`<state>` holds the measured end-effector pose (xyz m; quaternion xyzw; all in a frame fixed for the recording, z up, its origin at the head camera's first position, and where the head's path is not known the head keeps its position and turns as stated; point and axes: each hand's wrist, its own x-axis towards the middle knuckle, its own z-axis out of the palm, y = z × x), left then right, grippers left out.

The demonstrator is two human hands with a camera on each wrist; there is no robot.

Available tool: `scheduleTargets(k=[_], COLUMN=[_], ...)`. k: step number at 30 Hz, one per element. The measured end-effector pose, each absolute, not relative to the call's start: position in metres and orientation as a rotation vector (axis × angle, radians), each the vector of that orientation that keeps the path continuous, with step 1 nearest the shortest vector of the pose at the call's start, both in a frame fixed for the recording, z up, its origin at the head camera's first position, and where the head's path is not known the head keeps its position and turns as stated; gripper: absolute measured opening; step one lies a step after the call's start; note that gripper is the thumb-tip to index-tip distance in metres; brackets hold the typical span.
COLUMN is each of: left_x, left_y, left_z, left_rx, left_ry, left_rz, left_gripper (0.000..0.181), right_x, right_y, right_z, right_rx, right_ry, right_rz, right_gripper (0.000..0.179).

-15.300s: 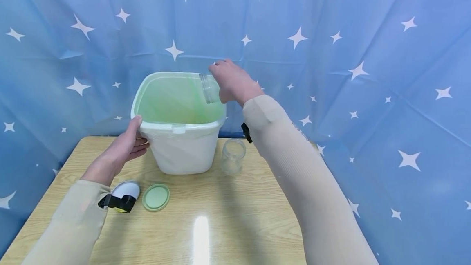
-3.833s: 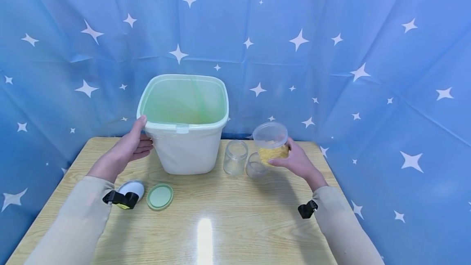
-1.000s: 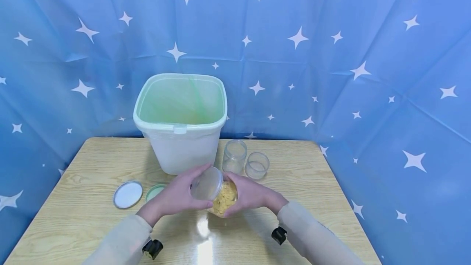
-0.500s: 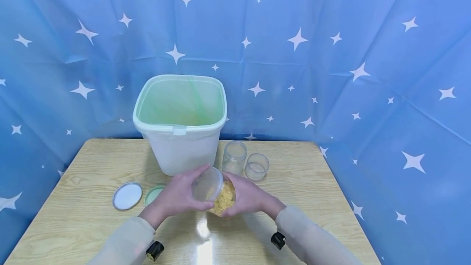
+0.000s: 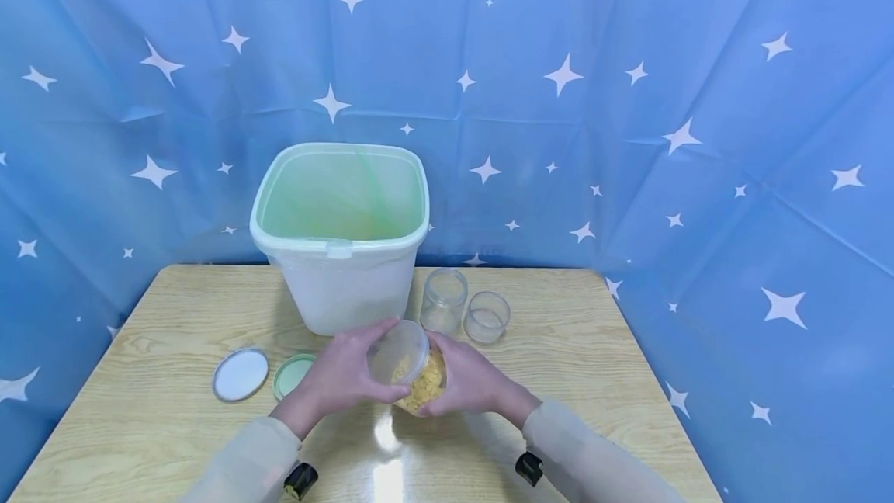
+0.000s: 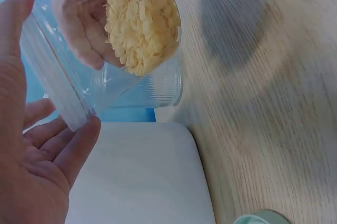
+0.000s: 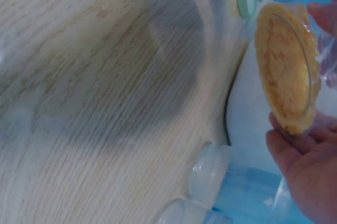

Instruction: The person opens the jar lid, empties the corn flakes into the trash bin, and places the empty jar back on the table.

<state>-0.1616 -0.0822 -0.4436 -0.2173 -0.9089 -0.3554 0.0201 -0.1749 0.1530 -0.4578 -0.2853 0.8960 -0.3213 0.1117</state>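
Note:
Both hands hold a clear jar (image 5: 427, 385) of pale yellow flakes, tilted above the front middle of the table. My left hand (image 5: 347, 369) grips the translucent lid (image 5: 398, 353), its thumb and fingers on opposite sides of the rim. Around the jar's body curls my right hand (image 5: 469, 379). From the left wrist, the flakes (image 6: 141, 21) lie heaped at the jar's bottom and the lid (image 6: 55, 71) still sits on the mouth. The right wrist view faces the jar's base (image 7: 284, 71), with the right fingers (image 7: 287, 150) against its side.
A white bin (image 5: 342, 286) with a green-tinted liner stands right behind the hands. Two open clear jars, a taller one (image 5: 444, 305) and a shorter one (image 5: 487, 318), stand to its right. A white lid (image 5: 240, 374) and a green lid (image 5: 290, 376) lie at left.
Earlier the right hand tipped a clear jar over the bin, then held the flake jar at the right. The left hand has left the bin's rim for the lid. Lately the hands barely move.

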Motion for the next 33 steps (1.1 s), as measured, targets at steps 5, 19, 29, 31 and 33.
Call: scheduleTargets(k=[5,19,29,31,33], left_x=[-0.161,-0.152,-0.158,-0.160,-0.162], left_y=[-0.077,-0.062,-0.080,-0.085,-0.089], left_z=[-0.445,-0.443,-0.434,-0.430,-0.428], left_rx=[-0.590,-0.267,-0.654,-0.799,-0.887], left_ry=[-2.826,-2.843,-2.926,-2.912,-2.919], left_rz=[-1.126,-1.184,-1.371,-1.428,-1.465], left_gripper=[0.097,0.097,0.118,0.120,0.118], right_x=[-0.173,-0.172,-0.180,-0.180,-0.180], right_y=[0.152,0.151,0.155,0.154,0.154], right_z=[-0.461,-0.460,-0.455,-0.455,-0.455], right_rx=[-0.794,-0.779,-0.878,-0.905,-0.925], right_ry=[2.679,2.826,2.751,2.710,2.674], right_rz=[-0.923,-0.772,-0.740,-0.766,-0.779], right_gripper=[0.108,0.102,0.104,0.105,0.106])
